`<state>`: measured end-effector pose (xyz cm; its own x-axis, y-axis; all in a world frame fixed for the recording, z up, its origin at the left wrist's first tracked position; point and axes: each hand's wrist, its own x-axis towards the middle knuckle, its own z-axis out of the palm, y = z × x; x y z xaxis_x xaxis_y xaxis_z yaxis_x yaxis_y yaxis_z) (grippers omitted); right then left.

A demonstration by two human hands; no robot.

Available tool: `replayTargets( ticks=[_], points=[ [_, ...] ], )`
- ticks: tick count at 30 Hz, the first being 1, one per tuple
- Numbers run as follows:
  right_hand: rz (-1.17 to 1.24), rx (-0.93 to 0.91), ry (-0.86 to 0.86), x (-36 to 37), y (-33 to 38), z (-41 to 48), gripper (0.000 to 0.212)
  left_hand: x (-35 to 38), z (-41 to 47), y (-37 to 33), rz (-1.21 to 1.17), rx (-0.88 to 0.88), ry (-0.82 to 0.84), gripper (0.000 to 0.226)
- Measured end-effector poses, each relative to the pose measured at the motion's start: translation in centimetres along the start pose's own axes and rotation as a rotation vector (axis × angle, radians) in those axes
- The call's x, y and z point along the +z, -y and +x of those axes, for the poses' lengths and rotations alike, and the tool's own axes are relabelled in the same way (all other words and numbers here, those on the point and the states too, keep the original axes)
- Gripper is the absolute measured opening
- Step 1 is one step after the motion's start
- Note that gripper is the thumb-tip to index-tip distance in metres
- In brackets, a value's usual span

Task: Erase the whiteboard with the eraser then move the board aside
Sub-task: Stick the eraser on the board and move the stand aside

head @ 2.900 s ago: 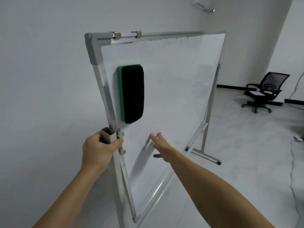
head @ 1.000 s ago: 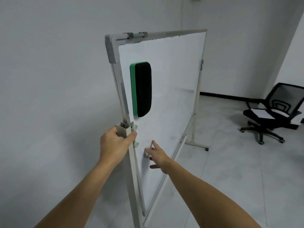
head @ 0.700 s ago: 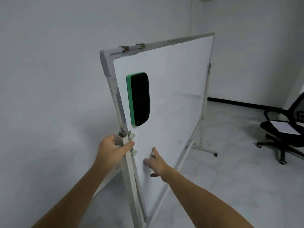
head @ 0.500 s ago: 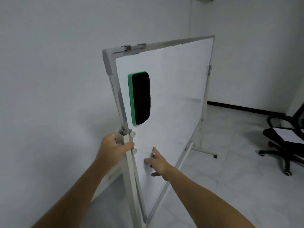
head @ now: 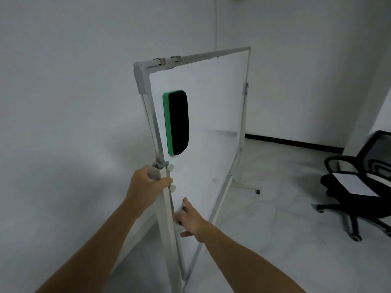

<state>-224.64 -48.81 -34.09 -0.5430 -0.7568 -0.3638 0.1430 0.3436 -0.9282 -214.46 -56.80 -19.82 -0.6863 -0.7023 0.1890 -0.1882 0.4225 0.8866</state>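
The whiteboard stands on a metal stand, seen edge-on and angled away to the right, its surface wiped white. A green-backed black eraser clings upright to the board near its left edge. My left hand grips the top of the stand's near upright post. My right hand lies flat with straight fingers against the lower part of the board's face, just right of the post.
A grey wall runs close behind the board on the left. The stand's far foot with a caster rests on the tiled floor. A black office chair with a sheet of paper on its seat stands at the right.
The board and stand have swung and shifted nearer the left wall; it now appears narrower and more edge-on. Both hands keep their places on post and board face.
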Motion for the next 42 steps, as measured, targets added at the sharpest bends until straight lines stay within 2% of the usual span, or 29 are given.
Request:
replayTargets(
  ticks=[5,8,13,20,24,29,32,35,39,42],
  points=[
    [0.052,0.011,0.033,-7.0,1.1,7.5,0.078,6.8,10.1,-1.2,0.022,-0.011,-0.01,0.031],
    [0.091,0.057,0.076,-11.9,1.6,11.8,0.071,11.1,15.8,-1.8,-0.012,-0.038,-0.021,0.036],
    [0.143,0.058,0.068,-19.3,3.3,19.8,0.063,17.3,24.8,-3.1,-0.103,-0.075,-0.014,0.019],
    [0.013,0.037,0.069,-27.2,5.4,28.7,0.083,24.3,35.8,-3.9,-0.215,-0.067,0.038,0.017],
    [-0.096,-0.03,-0.019,-31.2,6.6,34.3,0.088,28.1,42.8,-3.7,-0.21,-0.048,0.057,0.021],
    [-0.497,-0.082,-0.221,-35.6,8.4,42.3,0.083,33.2,51.3,-3.8,-0.274,0.014,0.115,0.026],
    [-0.586,-0.066,-0.318,-38.2,10.1,46.7,0.08,35.9,56.9,-3.5,-0.264,0.002,0.155,0.027],
    [-0.603,-0.029,-0.374,-41.3,11.8,50.6,0.073,38.4,62.8,-3.1,-0.239,0.02,0.187,0.051],
    [-0.607,0.009,-0.358,-44.9,13.4,55.3,0.054,41.6,69.1,-3.5,-0.21,0.018,0.177,0.043],
    [-0.45,0.082,-0.292,-47.6,13.7,59.0,0.049,44.1,73.9,-3.8,-0.209,0.03,0.172,0.037]
  ],
)
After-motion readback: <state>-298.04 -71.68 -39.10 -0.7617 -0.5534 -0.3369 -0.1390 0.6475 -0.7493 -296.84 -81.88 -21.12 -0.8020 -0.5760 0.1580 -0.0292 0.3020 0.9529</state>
